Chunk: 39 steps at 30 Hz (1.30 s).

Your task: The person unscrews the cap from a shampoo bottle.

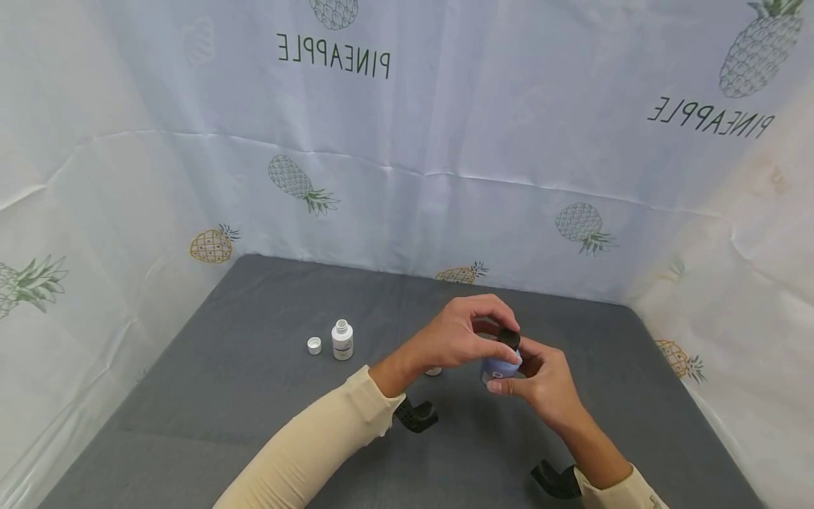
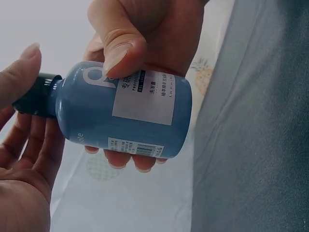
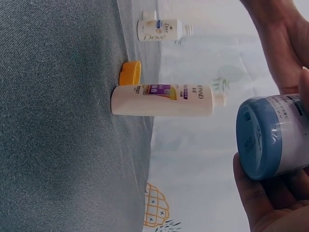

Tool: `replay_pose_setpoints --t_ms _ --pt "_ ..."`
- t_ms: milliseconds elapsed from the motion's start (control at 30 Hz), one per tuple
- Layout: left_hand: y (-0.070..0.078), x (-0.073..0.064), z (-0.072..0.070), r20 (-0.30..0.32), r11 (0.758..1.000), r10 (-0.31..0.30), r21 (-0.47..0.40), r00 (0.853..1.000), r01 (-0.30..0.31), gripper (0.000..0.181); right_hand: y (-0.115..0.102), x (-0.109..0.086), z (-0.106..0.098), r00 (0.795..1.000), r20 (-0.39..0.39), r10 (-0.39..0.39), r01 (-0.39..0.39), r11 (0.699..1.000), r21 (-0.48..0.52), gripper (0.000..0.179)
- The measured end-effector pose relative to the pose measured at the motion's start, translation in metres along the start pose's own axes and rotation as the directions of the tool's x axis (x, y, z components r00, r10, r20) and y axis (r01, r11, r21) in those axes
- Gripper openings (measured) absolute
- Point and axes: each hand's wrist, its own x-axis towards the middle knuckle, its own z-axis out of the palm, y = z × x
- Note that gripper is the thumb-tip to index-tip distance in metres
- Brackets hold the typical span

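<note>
A blue shampoo bottle (image 1: 499, 369) is held above the table, its black cap (image 1: 509, 338) on its neck. My right hand (image 1: 545, 378) grips the bottle's body, with the thumb lying across the front near the label in the left wrist view. From the left, my left hand (image 1: 454, 332) pinches the cap between thumb and fingers. In the left wrist view the black cap (image 2: 46, 95) sits against the bottle's neck, and the white label (image 2: 145, 99) faces the camera. The right wrist view shows the blue bottle's base (image 3: 251, 140).
A small white Dove bottle (image 1: 342, 341) stands uncapped on the grey table (image 1: 267, 424), its white cap (image 1: 314, 346) beside it. A tall white bottle (image 3: 164, 100) stands uncapped near an orange cap (image 3: 130, 73); my left arm mostly hides it in the head view. Pineapple-print curtains (image 1: 413, 127) enclose the table.
</note>
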Motion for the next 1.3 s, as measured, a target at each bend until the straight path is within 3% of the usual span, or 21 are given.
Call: replay_pose_setpoints --t_ms 167,467,567,667,800,900,1100,1300 --pt "0.001 -0.001 -0.002 0.036 1.0 0.004 0.005 0.999 -0.004 0.033 -0.001 -0.001 0.001 1.0 0.0 0.007 -0.007 1.0 -0.003 0.049" --pt "0.001 0.0 -0.008 0.179 1.0 0.018 -0.021 0.984 -0.015 0.033 -0.002 -0.001 0.002 0.999 -0.015 0.045 -0.045 0.999 -0.028 0.041" --pt "0.001 0.0 -0.007 0.15 1.0 -0.017 0.006 0.989 0.016 0.031 -0.002 -0.001 0.002 0.999 -0.016 0.049 -0.05 0.998 -0.024 0.038" --pt "0.002 -0.001 -0.004 0.071 0.997 -0.073 0.021 0.995 0.071 0.03 -0.001 -0.001 0.002 0.999 -0.008 0.05 -0.05 0.999 -0.02 0.043" --pt "0.003 -0.003 0.002 -0.034 0.99 -0.141 0.01 0.989 0.142 0.033 -0.001 -0.001 0.002 0.999 -0.001 0.033 -0.033 0.999 -0.015 0.054" --pt "0.002 -0.004 0.005 -0.073 0.989 -0.142 0.019 0.987 0.144 0.04 -0.001 0.0 0.002 1.0 0.007 0.017 -0.017 1.0 -0.01 0.054" --pt "0.001 -0.005 0.004 -0.029 0.996 -0.076 0.052 0.997 0.077 0.043 -0.001 -0.001 0.001 1.0 0.004 0.015 -0.015 1.0 -0.012 0.05" --pt "0.004 -0.003 -0.003 0.072 0.997 -0.07 0.013 0.995 0.07 0.049 -0.002 -0.001 0.001 0.999 -0.002 0.042 -0.042 0.999 -0.025 0.049"
